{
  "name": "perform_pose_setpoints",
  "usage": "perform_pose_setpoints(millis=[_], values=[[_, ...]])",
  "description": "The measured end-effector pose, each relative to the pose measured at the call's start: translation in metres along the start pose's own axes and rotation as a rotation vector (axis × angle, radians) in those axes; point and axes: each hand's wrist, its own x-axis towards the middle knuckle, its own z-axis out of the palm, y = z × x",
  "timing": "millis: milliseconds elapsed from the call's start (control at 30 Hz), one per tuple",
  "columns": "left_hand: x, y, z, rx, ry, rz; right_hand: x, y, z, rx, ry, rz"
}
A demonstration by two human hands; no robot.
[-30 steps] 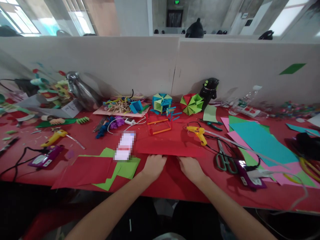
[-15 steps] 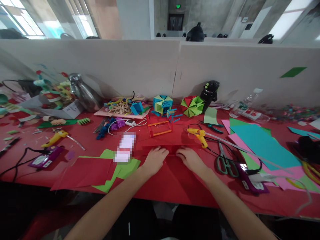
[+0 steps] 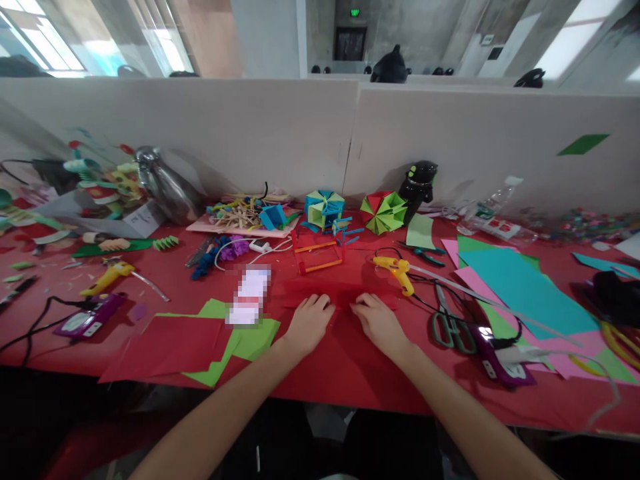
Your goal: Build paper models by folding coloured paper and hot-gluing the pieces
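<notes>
A sheet of red paper [image 3: 341, 291] lies on the red-covered table in front of me, and its outline blends into the red beneath. Along its near edge, my left hand [image 3: 312, 319] is closed, with curled fingertips pressing the paper. My right hand [image 3: 376, 321] pinches the same edge a little way to the right, fingers bent and thumb close to the index finger. A short stretch of paper shows between the hands. Just beyond it stands a small frame of red and orange sticks [image 3: 320, 257], touched by neither hand.
A yellow glue gun [image 3: 397, 272] and scissors [image 3: 451, 325] lie to the right, near cables and coloured paper [image 3: 530, 283]. On the left are a phone [image 3: 249, 293], red sheets [image 3: 173, 345] and another glue gun [image 3: 113, 277]. Paper models [image 3: 384, 212] stand along the partition [image 3: 300, 133].
The far part of the red paper, standing up slightly before, now looks lower and flatter. Both hands have stayed almost in place, and the view has shifted very slightly.
</notes>
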Motion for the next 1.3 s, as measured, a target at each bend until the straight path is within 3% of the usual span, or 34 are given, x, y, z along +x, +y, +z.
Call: perform_pose_setpoints(millis=[200,533,833,1033,1300], values=[[0.008,-0.008,-0.005,-0.007,-0.014,0.029,0.013,0.007,-0.008,0.023,-0.017,-0.043],[0.016,0.001,-0.011,0.021,-0.032,-0.029,0.029,0.008,-0.008,-0.068,-0.087,-0.020],[0.013,0.001,-0.002,0.027,0.034,-0.034,0.010,-0.001,0.000,-0.103,-0.007,0.001],[0.014,-0.007,0.001,0.013,0.040,0.001,0.012,0.007,0.002,0.044,0.066,-0.021],[0.015,-0.016,-0.004,-0.025,0.005,0.074,0.014,0.016,0.000,0.061,0.029,-0.081]])
